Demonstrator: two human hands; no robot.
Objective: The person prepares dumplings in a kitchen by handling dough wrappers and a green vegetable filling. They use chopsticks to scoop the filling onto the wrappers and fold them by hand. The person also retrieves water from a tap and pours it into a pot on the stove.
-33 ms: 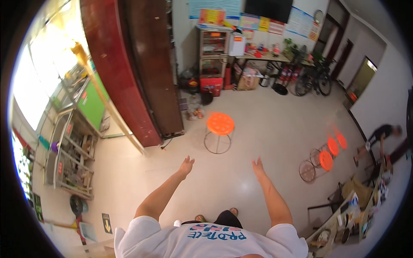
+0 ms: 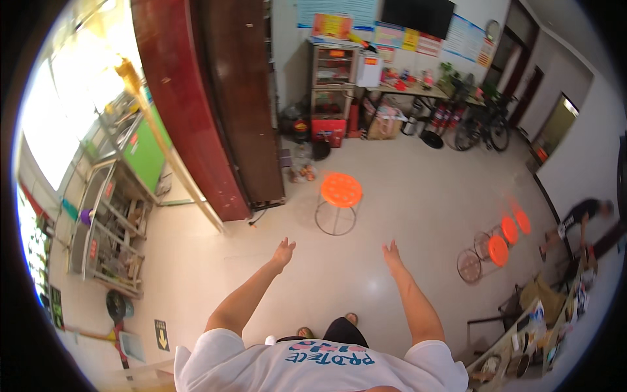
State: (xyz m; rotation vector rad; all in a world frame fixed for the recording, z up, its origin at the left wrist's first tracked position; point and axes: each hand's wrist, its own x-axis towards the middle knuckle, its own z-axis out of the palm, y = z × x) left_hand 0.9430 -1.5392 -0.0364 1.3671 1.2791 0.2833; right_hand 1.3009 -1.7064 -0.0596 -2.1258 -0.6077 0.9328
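Left hand (image 2: 282, 256) and right hand (image 2: 392, 256) reach forward, each grip wide and empty; the round orange stool (image 2: 341, 190) nearest them stands on the floor (image 2: 326, 281), near its edge along the brown panel (image 2: 245, 98).

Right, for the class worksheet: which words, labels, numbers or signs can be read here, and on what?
Wording described, not copied:
White shirt: blue and pink lettering; the blue is legible.
Dark sign: yellow arrow, clear; characters too small.
Wall posters: print too small.
Glass-fronted cabinet: orange label, too blurred.
White box: orange label, too blurred.
Green cupboard: red label, too small.
Metal unit: red labels, too small.
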